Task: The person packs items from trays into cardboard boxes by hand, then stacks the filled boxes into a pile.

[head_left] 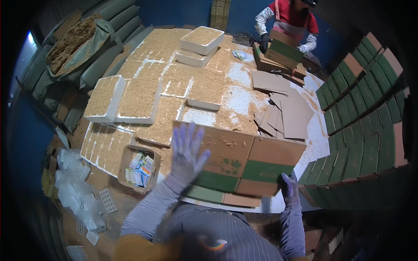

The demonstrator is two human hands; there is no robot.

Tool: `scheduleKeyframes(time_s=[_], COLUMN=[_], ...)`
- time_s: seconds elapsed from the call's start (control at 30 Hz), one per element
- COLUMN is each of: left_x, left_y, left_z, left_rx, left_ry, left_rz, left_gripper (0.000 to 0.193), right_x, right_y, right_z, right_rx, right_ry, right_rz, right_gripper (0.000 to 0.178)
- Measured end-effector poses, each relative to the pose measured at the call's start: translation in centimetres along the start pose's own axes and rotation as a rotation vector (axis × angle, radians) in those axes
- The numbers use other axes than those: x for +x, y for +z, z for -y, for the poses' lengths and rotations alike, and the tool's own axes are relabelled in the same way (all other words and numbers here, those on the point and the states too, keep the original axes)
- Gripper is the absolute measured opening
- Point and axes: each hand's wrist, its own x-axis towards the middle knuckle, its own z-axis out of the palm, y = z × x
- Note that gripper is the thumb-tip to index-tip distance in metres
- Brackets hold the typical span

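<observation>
I have a white table [320, 145] filling the middle, with stacked green-and-brown boxes [365, 152] along the right. White trays [202, 41] of pale, crumbly material sit on the table's far and left parts. The carton [228, 145] I am working with is at the near edge, standing tilted, its brown face and green band turned toward me. Flat cardboard sheets [298, 111] lie just beyond its right end. My left hand [185, 152], gloved, is spread wide against the carton's left side, not grasping it. My right hand [290, 189], also gloved, touches the lower right edge; how tightly it closes there, I cannot tell. Near left, a small open box [136, 187] contains colourful packets [140, 170].
</observation>
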Motion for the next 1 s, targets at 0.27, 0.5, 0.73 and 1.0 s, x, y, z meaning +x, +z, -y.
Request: scheduleKeyframes(time_s=[0.27,0.5,0.73,1.0], left_x=[5.8,7.2,5.7,2.7], left_y=[-8.2,-9.7,-9.9,3.7], left_z=[-0.3,0.7,-5.6,-4.9], left_rx=[0.029,-0.292,0.257,-0.066], left_ry=[-0.101,-0.307,0.266,1.133], left_rz=[0.629,1.010,0.562,0.359], left_gripper=[0.038,0.050,0.052,0.052], right_x=[-0.9,-4.9,-0.4,0.9], right_y=[6.2,8.0,8.7,13.1], right_z=[5.9,3.5,11.9,4.3], right_rx=[-0.723,-1.501,-0.732,-0.953], right_ry=[-1.094,-1.430,-1.252,-0.591], right_rz=[-0.518,-0.213,0.448,1.204], right_gripper=[0.047,0.025,0.022,0.037])
